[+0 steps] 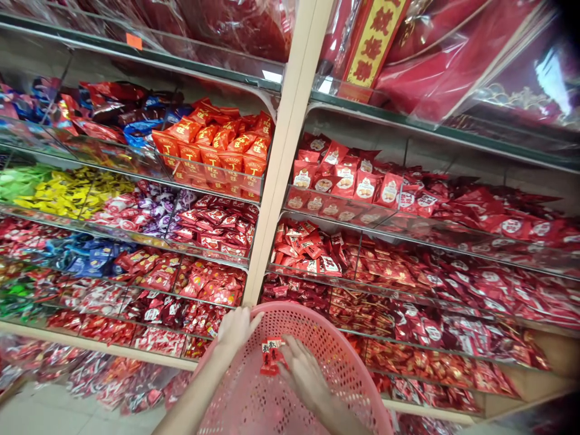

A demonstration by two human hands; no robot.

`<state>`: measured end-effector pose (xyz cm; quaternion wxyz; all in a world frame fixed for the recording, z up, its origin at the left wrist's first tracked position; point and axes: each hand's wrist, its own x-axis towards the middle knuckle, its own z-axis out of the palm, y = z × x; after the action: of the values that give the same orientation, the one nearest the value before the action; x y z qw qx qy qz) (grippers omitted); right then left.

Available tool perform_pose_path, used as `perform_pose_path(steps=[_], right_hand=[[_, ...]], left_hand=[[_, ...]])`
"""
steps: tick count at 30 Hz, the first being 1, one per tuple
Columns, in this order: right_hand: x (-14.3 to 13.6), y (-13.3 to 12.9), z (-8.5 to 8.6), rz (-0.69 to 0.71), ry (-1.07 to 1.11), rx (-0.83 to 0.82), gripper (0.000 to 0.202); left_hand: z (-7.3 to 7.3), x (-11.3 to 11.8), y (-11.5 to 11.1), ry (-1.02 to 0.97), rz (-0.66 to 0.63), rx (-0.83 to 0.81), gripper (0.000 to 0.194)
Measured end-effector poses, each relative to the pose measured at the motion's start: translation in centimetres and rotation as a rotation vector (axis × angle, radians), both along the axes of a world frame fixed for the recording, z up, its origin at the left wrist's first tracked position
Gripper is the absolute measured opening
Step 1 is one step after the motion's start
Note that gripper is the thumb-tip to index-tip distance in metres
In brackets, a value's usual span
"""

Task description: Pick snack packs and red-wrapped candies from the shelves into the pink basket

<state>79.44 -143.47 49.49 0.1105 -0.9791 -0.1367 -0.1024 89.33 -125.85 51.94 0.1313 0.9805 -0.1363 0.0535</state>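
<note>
A pink perforated plastic basket [335, 347] fills the lower middle of the head view. My left hand [236, 328] grips its far left rim, fingers curled over the edge. Inside the basket, my right hand [301, 368] is beside a few small red packets [270, 356] with black characters on white. Its fingertips touch or overlap their right edge; whether they pinch the packets is unclear. Much of the basket's bottom is hidden by my forearms or lies beyond the lower edge.
Clear-fronted shelves of wrapped sweets stand ahead, split by a pale wooden upright [277, 136]. Orange-red packets [222, 142] sit left of it, red packets [344, 175] right. Large plastic-wrapped red items [435, 66] hang over the top right. Tiled floor [90, 414] shows lower left.
</note>
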Motion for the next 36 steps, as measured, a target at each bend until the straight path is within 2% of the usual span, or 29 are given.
perform_pose_path(steps=[2, 5, 7, 9, 12, 14, 17, 22, 25, 28, 30, 32, 33, 34, 36], right_hand=[[0.7, -0.3, 4.1, 0.028, -0.136, 0.077, 0.021], [2.5, -1.4, 11.4, 0.028, -0.374, 0.157, 0.021], [4.3, -2.3, 15.6, -0.032, -0.484, 0.163, 0.019], [6.3, -3.2, 18.6, -0.18, -0.506, 0.058, 0.014], [9.2, -3.9, 20.7, -0.407, -0.342, -0.137, 0.016], [10.8, -3.9, 21.0, -0.462, -0.251, -0.188, 0.024], [12.3, -3.6, 20.7, -0.472, -0.199, -0.203, 0.03], [12.8, -3.2, 20.8, -0.511, -0.186, -0.221, 0.028], [11.9, -3.6, 21.9, -0.508, -0.206, -0.221, 0.026], [9.7, -4.0, 23.1, -0.497, -0.229, -0.223, 0.024], [7.7, -3.9, 22.9, -0.457, -0.27, -0.163, 0.019], [5.5, -3.4, 21.0, -0.345, -0.307, 0.003, 0.016], [4.6, -2.9, 19.4, -0.274, -0.306, 0.114, 0.015], [3.7, -2.5, 17.3, -0.201, -0.264, 0.212, 0.016], [2.5, -1.6, 12.4, -0.194, -0.105, 0.308, 0.015]], left_hand=[[-0.1, 0.1, 0.0, 0.0, 0.005, -0.011, 0.049], [-0.3, 0.3, 0.0, 0.005, -0.001, -0.019, 0.048], [-0.3, 0.3, 0.0, 0.01, -0.005, -0.016, 0.047], [-0.3, 0.2, 0.0, 0.008, -0.005, -0.014, 0.047], [-0.3, 0.1, 0.1, -0.01, -0.007, -0.018, 0.048], [-0.3, 0.1, 0.1, -0.017, -0.006, -0.021, 0.048], [-0.4, 0.2, 0.1, -0.024, -0.005, -0.028, 0.048], [-0.6, 0.2, 0.2, -0.027, -0.004, -0.033, 0.048], [-0.6, 0.1, 0.2, -0.022, 0.001, -0.029, 0.048], [-0.4, 0.0, 0.2, -0.009, 0.005, -0.024, 0.047], [-0.3, 0.0, 0.1, -0.002, 0.002, -0.018, 0.048], [-0.2, 0.0, 0.1, 0.001, 0.003, -0.013, 0.048], [-0.2, 0.0, 0.1, 0.001, 0.004, -0.011, 0.048], [-0.2, 0.0, 0.1, 0.001, 0.004, -0.011, 0.048], [-0.3, 0.0, 0.0, 0.001, 0.004, -0.01, 0.049]])
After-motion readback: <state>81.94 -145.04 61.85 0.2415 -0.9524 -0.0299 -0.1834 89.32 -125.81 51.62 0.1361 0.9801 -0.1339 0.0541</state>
